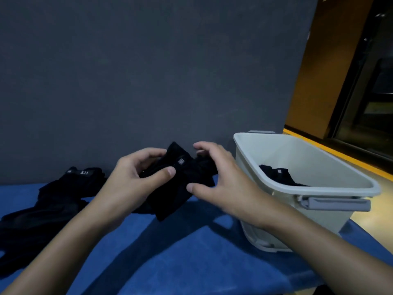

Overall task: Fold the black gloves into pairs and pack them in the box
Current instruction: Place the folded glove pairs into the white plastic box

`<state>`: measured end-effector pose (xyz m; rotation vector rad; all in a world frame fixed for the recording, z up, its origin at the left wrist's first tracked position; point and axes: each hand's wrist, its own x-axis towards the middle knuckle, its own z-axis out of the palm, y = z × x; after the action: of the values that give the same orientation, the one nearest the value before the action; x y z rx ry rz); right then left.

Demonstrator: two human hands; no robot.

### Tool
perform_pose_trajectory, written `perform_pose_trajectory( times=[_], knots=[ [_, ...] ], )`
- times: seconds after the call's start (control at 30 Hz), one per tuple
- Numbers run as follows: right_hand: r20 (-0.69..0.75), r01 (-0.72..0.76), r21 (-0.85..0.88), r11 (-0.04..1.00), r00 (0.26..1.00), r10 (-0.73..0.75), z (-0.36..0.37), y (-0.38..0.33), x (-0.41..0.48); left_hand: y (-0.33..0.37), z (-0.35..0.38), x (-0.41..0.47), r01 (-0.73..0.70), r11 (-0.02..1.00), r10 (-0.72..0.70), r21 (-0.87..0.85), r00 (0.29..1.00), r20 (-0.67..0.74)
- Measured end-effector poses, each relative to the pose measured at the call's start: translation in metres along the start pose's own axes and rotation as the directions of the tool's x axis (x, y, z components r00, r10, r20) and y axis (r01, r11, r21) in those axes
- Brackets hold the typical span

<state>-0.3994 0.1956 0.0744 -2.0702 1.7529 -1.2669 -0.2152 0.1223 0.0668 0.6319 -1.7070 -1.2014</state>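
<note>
Both hands hold a bundle of black gloves [180, 182] with a small grey label, lifted above the blue surface at the centre. My left hand [129, 175] grips its left side, thumb pressed on top next to the label. My right hand [221, 177] grips the right side, fingers curled over the far edge and thumb at the front. A pale grey box [319, 188] with grey handles stands to the right, and a folded black glove pair [280, 174] lies inside it. More loose black gloves [42, 207] lie in a heap at the left.
The blue cloth-covered table [180, 252] runs up to a dark grey wall [148, 71]. The box sits at the table's right end. Beyond it are a yellow floor strip [340, 154] and a dark glass door at the far right.
</note>
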Motion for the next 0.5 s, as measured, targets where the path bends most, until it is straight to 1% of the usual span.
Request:
perform_pose_trajectory(
  times=[0.07,0.1,0.13,0.2,0.27,0.37,0.5],
  knots=[
    [-0.103,0.035,0.003,0.999,0.994,-0.035,-0.008,-0.007,0.000,0.011,0.000,0.004,-0.066,0.995,0.058,-0.074,0.993,-0.104],
    [-0.148,0.045,0.045,0.998,0.988,-0.038,-0.013,-0.009,-0.001,0.017,0.001,0.007,-0.099,0.989,0.082,-0.110,0.985,-0.150],
    [-0.176,0.053,0.112,0.992,0.984,-0.032,-0.019,-0.012,-0.002,0.022,0.004,0.010,-0.127,0.981,0.098,-0.144,0.977,-0.192],
    [-0.168,0.061,0.265,0.962,0.986,-0.016,-0.028,-0.017,-0.002,0.031,0.014,0.016,-0.157,0.963,0.103,-0.218,0.965,-0.240],
    [-0.142,0.070,0.367,0.928,0.990,-0.019,-0.037,-0.020,-0.002,0.040,0.029,0.023,-0.171,0.947,0.107,-0.273,0.966,-0.234],
    [-0.174,0.093,0.520,0.849,0.985,-0.001,-0.052,-0.021,-0.001,0.051,0.059,0.033,-0.158,0.943,0.111,-0.294,0.979,-0.169],
    [-0.259,0.102,0.545,0.832,0.965,0.051,-0.081,-0.011,0.002,0.063,0.100,0.047,-0.116,0.949,0.089,-0.295,0.990,-0.105]
  ],
)
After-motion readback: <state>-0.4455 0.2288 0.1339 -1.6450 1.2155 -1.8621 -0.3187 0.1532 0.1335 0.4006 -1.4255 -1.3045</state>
